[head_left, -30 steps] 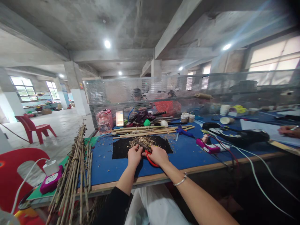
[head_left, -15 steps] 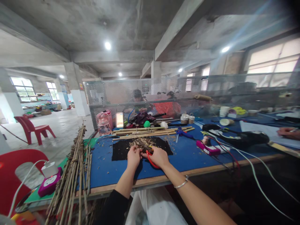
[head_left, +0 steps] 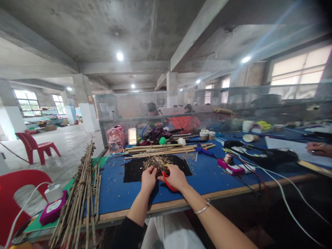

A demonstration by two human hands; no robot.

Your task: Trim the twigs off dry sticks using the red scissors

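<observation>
My right hand [head_left: 175, 177] is wrapped round a pair of red-handled shears [head_left: 169, 186]. The red handle bows out below the fingers, and the blades lie partly hidden toward the pile. Just left of it, my left hand [head_left: 149, 178] is closed in a pinch, its fingertips close to the shears; what they hold is too small to make out. Both hands rest over a black cloth [head_left: 132, 170] on the blue tabletop. Beyond the fingertips, a heap of chopped light-brown plant bits [head_left: 157, 162] lies on the cloth.
Long dry stalks [head_left: 80, 193] lie bundled at the left edge beside a purple socket [head_left: 53, 207]. Thin sticks [head_left: 166, 149] lie behind the cloth. To the right are a blue glue gun [head_left: 203, 150], another purple socket [head_left: 230, 168] with cables, and another person's hand [head_left: 319, 148] over paper.
The whole view has shifted slightly. My hands stay together over the cloth, with the shears still in my right hand and small shifts of the fingers.
</observation>
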